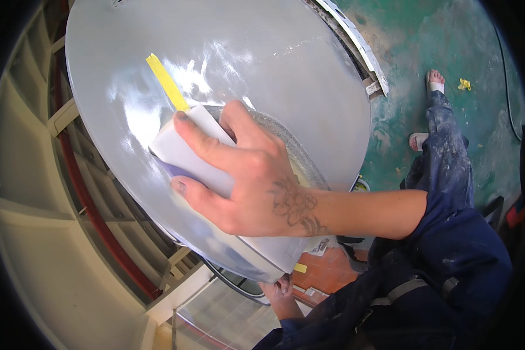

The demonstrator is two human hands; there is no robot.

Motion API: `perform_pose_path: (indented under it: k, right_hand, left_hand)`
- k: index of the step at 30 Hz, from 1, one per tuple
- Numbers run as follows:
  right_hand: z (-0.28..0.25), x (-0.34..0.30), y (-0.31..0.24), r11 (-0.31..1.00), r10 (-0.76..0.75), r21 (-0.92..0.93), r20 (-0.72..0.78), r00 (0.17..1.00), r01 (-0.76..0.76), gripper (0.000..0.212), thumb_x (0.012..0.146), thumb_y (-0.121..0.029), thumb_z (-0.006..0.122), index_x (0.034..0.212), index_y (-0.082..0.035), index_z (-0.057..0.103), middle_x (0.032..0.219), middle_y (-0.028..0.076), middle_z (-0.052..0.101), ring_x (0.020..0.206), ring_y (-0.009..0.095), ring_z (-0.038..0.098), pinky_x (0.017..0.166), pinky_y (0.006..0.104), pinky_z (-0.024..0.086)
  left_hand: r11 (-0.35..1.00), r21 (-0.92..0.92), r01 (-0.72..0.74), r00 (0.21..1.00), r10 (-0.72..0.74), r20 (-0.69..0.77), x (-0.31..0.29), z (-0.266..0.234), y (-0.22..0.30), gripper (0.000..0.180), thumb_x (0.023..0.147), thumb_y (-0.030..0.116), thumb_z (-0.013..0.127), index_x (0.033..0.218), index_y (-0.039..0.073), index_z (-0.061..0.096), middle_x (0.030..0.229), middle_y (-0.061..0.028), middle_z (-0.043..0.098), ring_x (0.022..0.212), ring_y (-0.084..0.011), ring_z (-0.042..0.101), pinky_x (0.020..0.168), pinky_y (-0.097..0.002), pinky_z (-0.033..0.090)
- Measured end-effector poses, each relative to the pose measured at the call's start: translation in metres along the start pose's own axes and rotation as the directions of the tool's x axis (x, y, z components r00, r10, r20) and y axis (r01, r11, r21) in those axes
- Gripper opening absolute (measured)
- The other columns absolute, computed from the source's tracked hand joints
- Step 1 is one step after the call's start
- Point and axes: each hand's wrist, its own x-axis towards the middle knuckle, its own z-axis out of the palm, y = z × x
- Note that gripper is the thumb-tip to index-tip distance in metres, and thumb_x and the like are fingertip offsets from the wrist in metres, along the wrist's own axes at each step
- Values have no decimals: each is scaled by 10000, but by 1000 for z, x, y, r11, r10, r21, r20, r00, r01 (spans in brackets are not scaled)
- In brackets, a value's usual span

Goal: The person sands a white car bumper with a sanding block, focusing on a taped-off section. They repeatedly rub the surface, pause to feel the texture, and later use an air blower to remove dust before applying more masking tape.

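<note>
My right hand (245, 169) reaches in from the right, tattooed on its back, with its fingers and thumb wrapped round a long white block (186, 153) with a purple band along one side. The block lies against a large grey, shiny panel (262, 52). Beneath the hand and block shows a dull, speckled patch with a pale yellowish area (302, 179); the hand hides part of it. A strip of yellow tape (167, 83) runs up from the block's far end. At the panel's lower edge, my left hand (282, 287) is curled; what its fingers hold is hidden.
A white strip-like part (364, 49) lies along the panel's upper right edge. On the green floor (472, 146) are a yellow scrap (464, 84) and a dark hose (507, 93). Cream beams and a red pipe (93, 216) run along the left. Orange tiles (332, 271) show below.
</note>
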Motion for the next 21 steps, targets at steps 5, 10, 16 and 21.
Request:
perform_pose_path:
  k: [5,10,16,21]
  right_hand:
    - [-28,-57,-4,998,-17,54,93,996,12,611,763,-208,827,1318,-10,668,951,136,514,762,270,594,599,386,520]
    - [-11,-18,1,999,-40,27,1,999,40,592,776,-193,822,1309,12,667,932,137,509,717,250,573,592,369,503]
    - [-25,-68,-4,998,-37,46,43,998,35,620,755,-207,831,1319,1,678,959,156,554,741,261,615,624,371,548]
    - [-9,-30,-5,999,-22,-33,-29,999,21,614,745,-221,828,1300,0,688,955,152,569,743,261,612,633,375,556]
  left_hand:
    - [997,32,-69,974,61,220,4,-28,-10,214,1060,146,466,1114,-19,592,499,-61,500,293,-123,390,309,-251,322]
    - [999,-12,-45,999,45,28,4,3,-9,290,1106,216,411,1217,-9,555,484,-42,474,310,-108,396,318,-237,322]
    - [999,37,-25,998,28,-64,2,-2,-3,353,1109,286,462,1309,6,541,505,-41,505,305,-98,403,298,-226,316]
    - [997,-58,-56,996,60,62,7,-4,-9,369,1110,357,454,1111,17,597,512,-33,520,310,-94,415,332,-221,362]
